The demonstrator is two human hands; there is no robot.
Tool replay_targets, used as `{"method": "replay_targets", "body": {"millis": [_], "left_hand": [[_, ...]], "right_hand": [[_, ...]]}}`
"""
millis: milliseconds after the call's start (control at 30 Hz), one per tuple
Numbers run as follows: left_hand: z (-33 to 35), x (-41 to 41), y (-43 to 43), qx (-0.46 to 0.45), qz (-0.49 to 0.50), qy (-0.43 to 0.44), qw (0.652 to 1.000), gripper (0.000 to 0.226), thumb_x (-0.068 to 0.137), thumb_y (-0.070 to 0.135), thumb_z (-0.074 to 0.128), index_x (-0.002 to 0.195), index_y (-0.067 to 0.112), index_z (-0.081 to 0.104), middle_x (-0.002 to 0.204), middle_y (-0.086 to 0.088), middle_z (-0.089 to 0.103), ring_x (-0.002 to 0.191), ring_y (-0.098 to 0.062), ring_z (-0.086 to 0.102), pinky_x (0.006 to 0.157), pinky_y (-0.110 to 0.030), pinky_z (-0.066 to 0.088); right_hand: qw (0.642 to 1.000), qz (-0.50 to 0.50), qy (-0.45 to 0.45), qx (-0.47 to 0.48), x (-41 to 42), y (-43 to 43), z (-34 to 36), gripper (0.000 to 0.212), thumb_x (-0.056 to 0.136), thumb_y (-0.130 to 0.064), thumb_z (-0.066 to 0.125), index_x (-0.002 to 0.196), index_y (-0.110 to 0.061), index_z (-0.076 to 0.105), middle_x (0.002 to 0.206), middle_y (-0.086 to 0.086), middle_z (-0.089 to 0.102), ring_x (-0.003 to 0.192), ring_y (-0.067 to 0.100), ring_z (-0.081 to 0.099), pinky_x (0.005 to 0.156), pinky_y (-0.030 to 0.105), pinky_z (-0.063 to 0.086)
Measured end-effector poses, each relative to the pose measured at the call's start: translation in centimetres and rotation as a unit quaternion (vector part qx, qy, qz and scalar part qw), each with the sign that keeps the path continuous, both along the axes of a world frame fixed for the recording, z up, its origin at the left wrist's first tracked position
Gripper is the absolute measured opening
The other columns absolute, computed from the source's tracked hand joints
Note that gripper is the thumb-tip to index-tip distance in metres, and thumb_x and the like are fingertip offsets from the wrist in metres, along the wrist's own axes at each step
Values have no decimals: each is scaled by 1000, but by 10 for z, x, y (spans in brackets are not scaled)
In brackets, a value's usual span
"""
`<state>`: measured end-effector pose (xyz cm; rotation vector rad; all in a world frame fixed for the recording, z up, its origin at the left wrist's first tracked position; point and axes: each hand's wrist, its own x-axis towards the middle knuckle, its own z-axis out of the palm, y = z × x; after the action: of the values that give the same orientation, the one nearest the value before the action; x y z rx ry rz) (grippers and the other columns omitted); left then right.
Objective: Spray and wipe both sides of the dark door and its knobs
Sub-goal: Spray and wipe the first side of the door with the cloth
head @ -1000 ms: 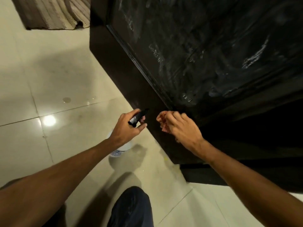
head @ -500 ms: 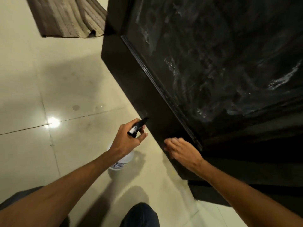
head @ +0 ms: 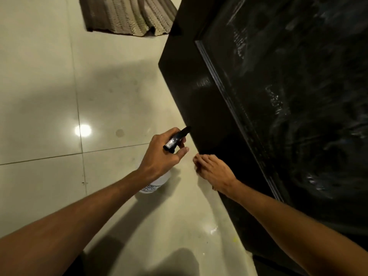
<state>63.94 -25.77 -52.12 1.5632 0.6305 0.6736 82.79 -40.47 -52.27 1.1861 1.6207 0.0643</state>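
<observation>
The dark door (head: 288, 96) fills the right side, its panel streaked with wet smears. No knob is in view. My left hand (head: 161, 156) grips a spray bottle by its black trigger head (head: 177, 138), the nozzle pointing at the door's lower frame. The white bottle body (head: 157, 184) hangs below the hand. My right hand (head: 213, 172) lies low against the door's bottom edge, just above the floor, with its fingers curled. A cloth under those fingers is hidden.
A pale tiled floor (head: 49, 86) spreads to the left, with a bright lamp reflection (head: 83, 130) on it. A striped brown mat (head: 129, 14) lies at the top, beside the door's far corner. A dark knee (head: 179, 261) shows at the bottom.
My right hand has gone down from the door's lower rail to its bottom edge near the floor, and the reddish cloth seen in it earlier is out of sight. The view has shifted left.
</observation>
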Motion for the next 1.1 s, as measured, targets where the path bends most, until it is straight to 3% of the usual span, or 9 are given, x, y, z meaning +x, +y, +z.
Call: {"method": "replay_targets", "body": {"millis": [100,167,400,533,667,800,933,1033,1100], "left_hand": [[-4,-1,17,15,13,6,1000,21,85,13,84,94,14,66,83,6,71,69,-10,64,69,-20,48],[-5,-2,15,17,10,7,1000,21,84,12,84,94,11,66,82,5,71,62,-5,59,66,-16,43],[8,-26,-3,9,8,7,1000,20,85,11,84,96,11,67,83,7,71,67,-7,61,68,-18,46],[20,-24,-25,25,-16,-6,1000,21,84,6,84,95,8,66,84,3,70,67,-3,62,70,-10,43],[25,-18,-54,18,-27,-22,999,21,84,6,84,98,8,67,85,2,70,81,-13,69,81,-23,52],[33,-17,-76,16,-46,-22,999,21,85,7,83,97,10,67,84,4,70,80,-12,69,81,-22,52],[33,-13,-68,29,-44,-10,999,21,84,9,84,95,13,66,86,2,71,81,-17,70,83,-33,55],[25,-11,-89,26,-58,4,998,21,84,5,83,96,8,67,86,-2,69,82,-17,69,85,-34,54],[24,-7,-116,24,-77,6,997,23,84,2,82,103,2,68,86,-2,68,81,-13,66,85,-32,53]], "right_hand": [[993,31,-4,117,8,65,6,76,83,-50,73,145,-16,47,140,9,40,125,28,38,97,39,36],[987,-7,-16,159,4,81,7,69,90,-44,66,148,-13,42,140,9,39,124,27,40,96,37,37],[998,36,21,-36,-16,-103,4,56,101,-21,50,156,-12,37,160,17,28,148,36,23,122,45,21],[1000,7,9,29,-11,-95,24,63,96,-32,59,155,-16,40,158,13,32,145,33,28,118,43,24],[985,-71,44,153,-24,-86,26,60,100,-23,53,156,-9,35,157,15,31,140,32,33,111,40,32],[993,-89,59,-49,-38,-211,23,51,105,-12,40,155,-5,36,162,17,27,150,35,23,122,44,18],[994,-56,44,78,-14,-193,33,47,85,-27,68,132,-18,69,146,7,54,129,28,45,103,40,29],[986,-93,24,137,-18,-183,34,52,90,-22,54,140,-9,61,145,13,50,122,29,41,95,38,31],[980,-139,53,129,-35,-239,17,50,91,-21,58,140,-11,61,141,13,51,120,29,44,95,37,37]]}}
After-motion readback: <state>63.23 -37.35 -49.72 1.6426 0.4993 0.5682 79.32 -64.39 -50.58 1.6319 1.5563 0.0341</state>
